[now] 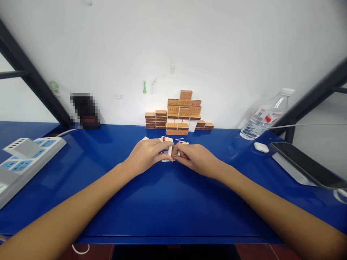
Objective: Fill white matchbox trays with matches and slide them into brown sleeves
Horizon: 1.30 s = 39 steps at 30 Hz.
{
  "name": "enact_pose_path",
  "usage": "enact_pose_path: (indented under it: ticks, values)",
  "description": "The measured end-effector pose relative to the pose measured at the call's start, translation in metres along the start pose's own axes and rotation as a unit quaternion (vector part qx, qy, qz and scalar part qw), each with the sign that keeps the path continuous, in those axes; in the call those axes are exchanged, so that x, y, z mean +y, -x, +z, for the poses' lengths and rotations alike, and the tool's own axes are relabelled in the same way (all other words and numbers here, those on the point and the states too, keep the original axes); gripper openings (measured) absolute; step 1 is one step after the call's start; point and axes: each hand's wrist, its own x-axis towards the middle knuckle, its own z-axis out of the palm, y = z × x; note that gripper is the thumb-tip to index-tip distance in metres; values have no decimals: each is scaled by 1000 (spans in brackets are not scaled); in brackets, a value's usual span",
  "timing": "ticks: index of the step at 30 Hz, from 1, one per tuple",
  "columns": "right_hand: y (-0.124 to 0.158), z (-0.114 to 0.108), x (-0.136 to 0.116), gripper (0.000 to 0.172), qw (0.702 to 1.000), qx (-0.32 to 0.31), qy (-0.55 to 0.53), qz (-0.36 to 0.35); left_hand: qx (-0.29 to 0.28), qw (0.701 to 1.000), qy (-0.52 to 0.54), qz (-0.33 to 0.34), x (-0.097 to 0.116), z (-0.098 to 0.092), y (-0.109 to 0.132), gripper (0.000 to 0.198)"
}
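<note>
My left hand (pixel 148 153) is closed, with thumb and fingers on a small white matchbox tray (pixel 170 150). Close beside it my right hand (pixel 196 157) is pinched, its fingertips meeting at the tray's right side. What lies between those fingers is mostly hidden; thin, pale matchstick-like bits show there. Loose matchsticks (pixel 183 142) lie just beyond the hands. Another white tray with red match heads (pixel 166 139) sits behind my left fingers. Farther back, near the wall, several yellow-brown matchboxes (pixel 177 128) are stacked in a stepped pile.
A power strip (pixel 29 159) with plugged-in adapters lies at the left. On the right are a tilted-looking water bottle (pixel 264 115), a white earbud case (pixel 261 147) and a phone (pixel 306 162). A blurred dark object (pixel 85 112) stands at the back left of the blue table (pixel 162 209).
</note>
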Motion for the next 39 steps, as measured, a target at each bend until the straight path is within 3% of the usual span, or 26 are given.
enact_pose_path:
  ticks: [22,30,34,39]
  values:
    - [0,2,3,6,999,17,-33,-3,-6,1000,-8,-25,-2,1,0,46]
    - [2,-15,21,10,995,80,-44,28,-9,997,-15,-81,-4,-2,1,46]
    - [3,-25,41,6,992,110,22,59,-6,994,-20,-104,-6,-3,2,42]
    - [3,-27,50,7,988,61,118,80,6,994,-34,-104,-6,-3,2,40]
